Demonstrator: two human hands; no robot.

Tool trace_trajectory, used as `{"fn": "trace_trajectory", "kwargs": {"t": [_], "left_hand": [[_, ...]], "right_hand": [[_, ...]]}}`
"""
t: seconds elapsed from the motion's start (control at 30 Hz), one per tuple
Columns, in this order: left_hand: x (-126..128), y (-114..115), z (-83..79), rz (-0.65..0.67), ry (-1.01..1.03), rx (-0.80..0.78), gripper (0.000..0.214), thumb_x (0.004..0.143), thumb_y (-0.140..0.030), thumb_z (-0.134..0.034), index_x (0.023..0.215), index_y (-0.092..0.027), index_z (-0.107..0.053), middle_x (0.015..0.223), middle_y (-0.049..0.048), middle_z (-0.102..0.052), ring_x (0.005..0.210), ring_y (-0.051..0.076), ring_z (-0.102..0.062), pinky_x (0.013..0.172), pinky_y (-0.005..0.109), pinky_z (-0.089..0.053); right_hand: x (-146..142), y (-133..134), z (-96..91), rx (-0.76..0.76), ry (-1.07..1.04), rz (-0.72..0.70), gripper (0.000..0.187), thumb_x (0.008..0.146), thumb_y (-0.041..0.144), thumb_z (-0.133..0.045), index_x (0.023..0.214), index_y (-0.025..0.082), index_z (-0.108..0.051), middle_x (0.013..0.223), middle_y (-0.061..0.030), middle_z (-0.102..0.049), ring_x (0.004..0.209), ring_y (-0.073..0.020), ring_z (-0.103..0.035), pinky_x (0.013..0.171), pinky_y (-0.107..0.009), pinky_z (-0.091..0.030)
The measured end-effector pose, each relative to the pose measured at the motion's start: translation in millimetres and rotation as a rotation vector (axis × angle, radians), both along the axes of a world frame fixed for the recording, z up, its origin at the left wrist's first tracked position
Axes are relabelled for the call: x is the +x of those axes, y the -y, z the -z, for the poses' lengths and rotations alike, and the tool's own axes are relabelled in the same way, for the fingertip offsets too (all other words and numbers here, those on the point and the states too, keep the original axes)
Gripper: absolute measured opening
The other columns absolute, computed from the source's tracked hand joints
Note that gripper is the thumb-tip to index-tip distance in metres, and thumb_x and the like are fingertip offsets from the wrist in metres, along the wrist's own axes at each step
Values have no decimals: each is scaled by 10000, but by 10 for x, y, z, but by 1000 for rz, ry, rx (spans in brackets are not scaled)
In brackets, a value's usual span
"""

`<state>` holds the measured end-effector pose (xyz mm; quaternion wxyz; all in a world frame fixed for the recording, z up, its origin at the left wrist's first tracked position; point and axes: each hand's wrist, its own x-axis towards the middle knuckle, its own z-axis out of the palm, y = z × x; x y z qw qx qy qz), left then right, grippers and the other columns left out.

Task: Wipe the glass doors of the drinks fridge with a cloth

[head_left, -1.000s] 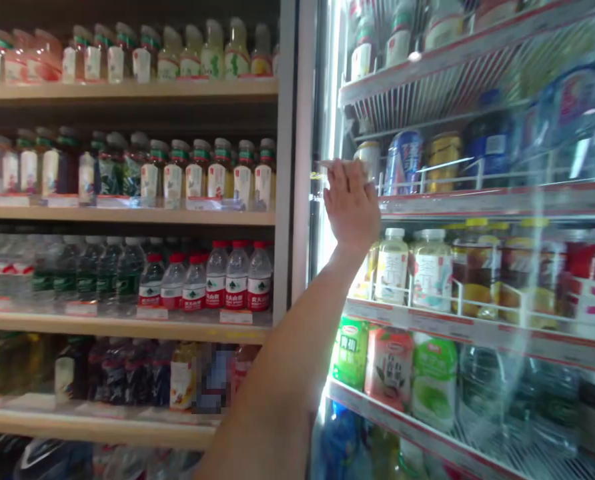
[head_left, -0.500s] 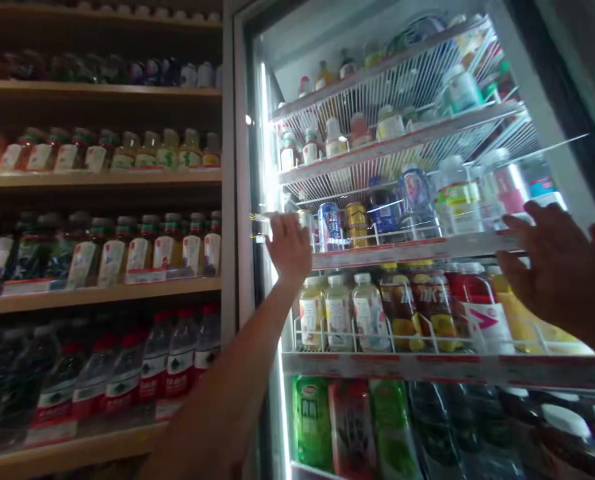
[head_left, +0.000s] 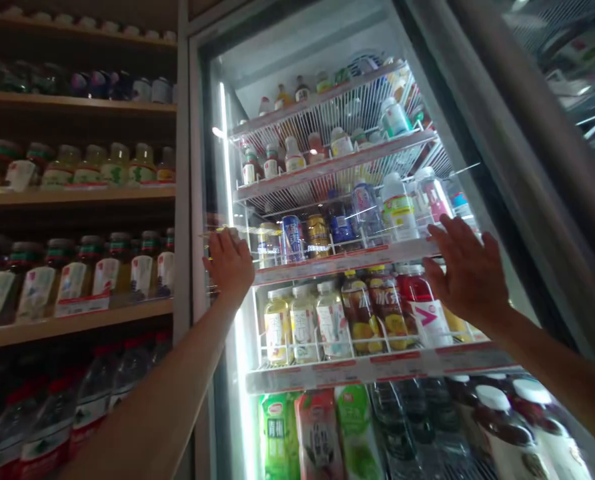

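Observation:
My left hand (head_left: 229,263) is raised at the left edge of a glass cooler door (head_left: 337,167), with its fingers on or just behind a clear strip. My right hand (head_left: 465,277) is spread, with its fingers apart, in front of a white wire shelf (head_left: 345,261). Nearest to it are red-labelled bottles (head_left: 420,307). Neither hand holds anything. Cans (head_left: 292,239) stand on that shelf between my hands, and pale juice bottles (head_left: 302,327) stand below it. Glare and the glass make it hard to tell exactly what my fingers touch.
Wooden shelves (head_left: 77,197) with bottled drinks stand left of the cooler's frame (head_left: 183,187). Water bottles (head_left: 52,420) fill a lower shelf. Green drink cartons (head_left: 275,437) sit low in the cooler, and another glass door (head_left: 542,120) lies to the right.
The view has swung back and upward, showing more of the cooler. My right hand has entered view and moved left. My left hand has stayed at the door's edge.

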<state>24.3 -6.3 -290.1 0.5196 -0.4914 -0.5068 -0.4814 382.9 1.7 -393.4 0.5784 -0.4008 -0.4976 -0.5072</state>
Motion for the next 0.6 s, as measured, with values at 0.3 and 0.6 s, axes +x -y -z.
{"fn": "trace_trajectory", "kwargs": {"t": [0.3, 0.6], "left_hand": [[1235, -27, 277, 335, -570, -150, 424, 915, -413, -313, 1302, -295, -438, 1471, 24, -344, 1359, 198, -298, 1131, 475, -160], [964, -87, 37, 232, 10, 5, 484, 907, -340, -318, 1366, -195, -372, 1489, 122, -286, 1375, 259, -256, 1105, 531, -194]], "right_hand": [[64, -8, 2, -18, 56, 24, 525, 894, 403, -288, 1334, 142, -407, 1406, -134, -430, 1323, -275, -358, 1042, -503, -272], [17, 12, -4, -14, 82, 60, 557, 904, 407, -342, 1376, 112, -339, 1436, -172, -373, 1334, -303, -332, 1057, -523, -241]]}}
